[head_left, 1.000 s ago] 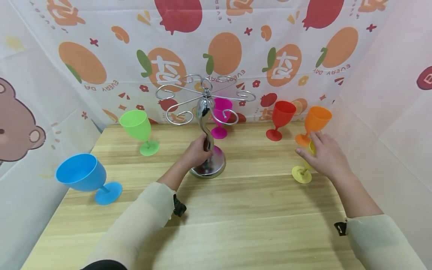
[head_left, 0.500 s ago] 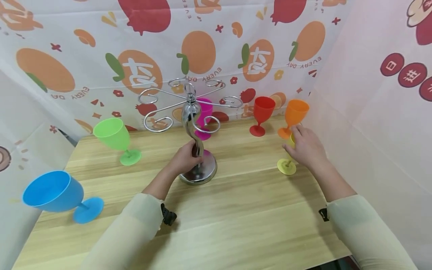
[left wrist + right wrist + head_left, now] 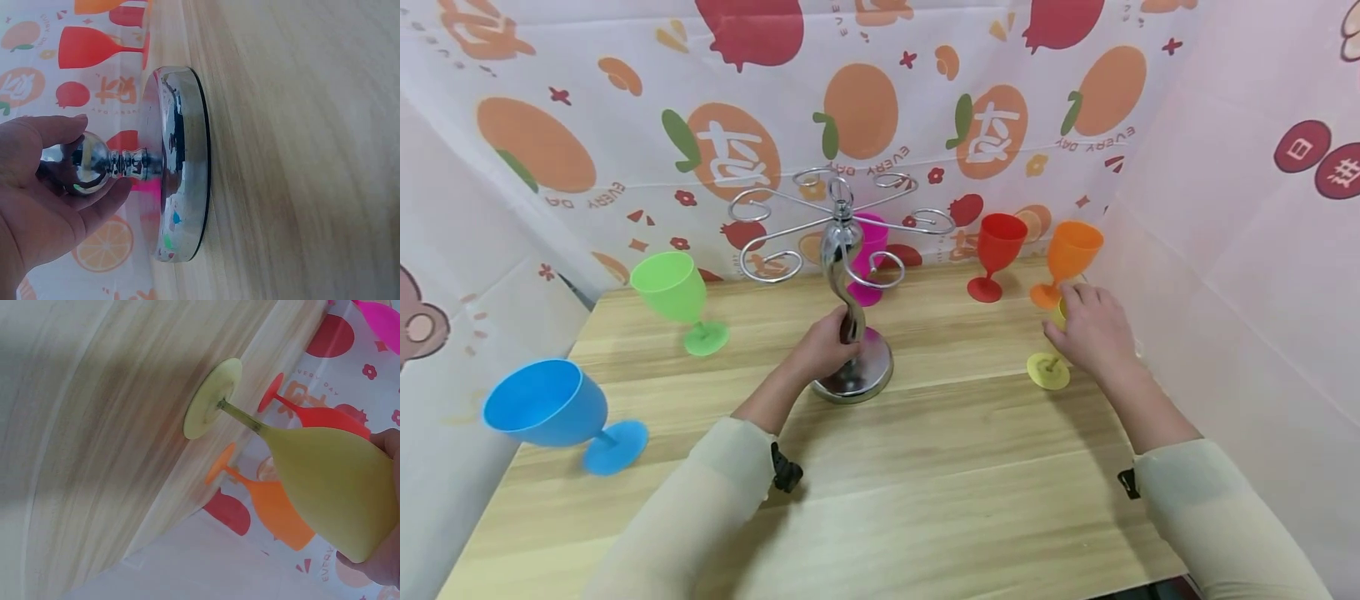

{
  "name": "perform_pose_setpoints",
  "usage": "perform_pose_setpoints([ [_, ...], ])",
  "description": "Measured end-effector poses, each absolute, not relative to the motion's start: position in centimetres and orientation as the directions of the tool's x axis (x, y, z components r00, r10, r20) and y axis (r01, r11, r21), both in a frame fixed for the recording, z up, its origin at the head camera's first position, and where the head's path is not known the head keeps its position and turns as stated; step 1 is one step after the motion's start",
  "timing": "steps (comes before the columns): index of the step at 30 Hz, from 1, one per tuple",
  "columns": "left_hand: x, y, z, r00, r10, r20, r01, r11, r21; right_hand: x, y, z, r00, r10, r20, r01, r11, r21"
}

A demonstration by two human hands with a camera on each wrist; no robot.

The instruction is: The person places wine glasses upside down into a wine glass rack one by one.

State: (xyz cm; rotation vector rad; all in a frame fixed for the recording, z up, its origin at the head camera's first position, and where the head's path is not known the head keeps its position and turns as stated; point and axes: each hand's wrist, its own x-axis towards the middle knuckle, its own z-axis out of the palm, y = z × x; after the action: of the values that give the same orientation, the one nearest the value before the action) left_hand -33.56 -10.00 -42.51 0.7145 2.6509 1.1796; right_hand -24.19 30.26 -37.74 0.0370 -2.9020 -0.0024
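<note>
Surface: light wood-grain tabletop (image 3: 970, 483), fruit-printed cloth (image 3: 917, 108) hung upright behind it, pale sheet (image 3: 1232, 275) at the right side. Landmark: chrome stand (image 3: 842, 237), upright, six curled arms fanned out at the top, round base flat on the wood.

Positions from the stand: blue goblet (image 3: 553, 408) to its left and nearer the person; green goblet (image 3: 673, 287) left; magenta goblet (image 3: 871, 242) just behind, partly hidden by it; red goblet (image 3: 1000, 242) right and behind; orange goblet (image 3: 1071, 250) farther right and behind; yellow goblet (image 3: 337, 481) well to its right.

Left hand (image 3: 826, 346): thumb and fingers wrapped round the rounded lower end of the stand's post; the narrow neck between grip and base is uncovered.

Right hand (image 3: 1093, 325): grasping the yellow goblet high on its bowl, thumb on the side toward the stand. Stem and foot extend below the fingers, uncovered. Cannot tell whether the foot sits fully on the wood.
</note>
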Motion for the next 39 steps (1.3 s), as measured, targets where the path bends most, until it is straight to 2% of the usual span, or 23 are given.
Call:
perform_pose_setpoints([
  [11,-33.0,-10.3,-42.4,-0.886,0.458,0.076,0.344,0.539,0.768,-23.8,30.3,-37.5,-0.958,0.009,0.286,-0.012,0.997,-0.072],
  [17,-32.1,-10.8,-41.3,-0.925,0.360,0.119,0.314,0.551,0.774,-23.6,29.8,-36.7,-0.942,0.015,0.336,-0.038,0.988,-0.150],
  [23,-30.8,-11.2,-40.6,-0.958,0.209,0.195,0.285,0.664,0.692,-23.2,28.6,-35.8,-0.933,0.051,0.357,-0.073,0.943,-0.324],
  [26,-30.1,-11.3,-40.4,-0.956,0.185,0.227,0.291,0.706,0.646,-22.6,27.9,-35.4,-0.930,0.077,0.360,-0.087,0.905,-0.418],
  [35,-28.4,-10.8,-40.1,-0.933,0.257,0.251,0.359,0.696,0.622,-21.5,25.9,-34.7,-0.929,0.178,0.325,-0.086,0.750,-0.656],
  [39,-27.9,-10.4,-39.8,-0.912,0.294,0.286,0.410,0.672,0.617,-21.4,25.0,-34.7,-0.934,0.230,0.275,-0.082,0.611,-0.787],
])
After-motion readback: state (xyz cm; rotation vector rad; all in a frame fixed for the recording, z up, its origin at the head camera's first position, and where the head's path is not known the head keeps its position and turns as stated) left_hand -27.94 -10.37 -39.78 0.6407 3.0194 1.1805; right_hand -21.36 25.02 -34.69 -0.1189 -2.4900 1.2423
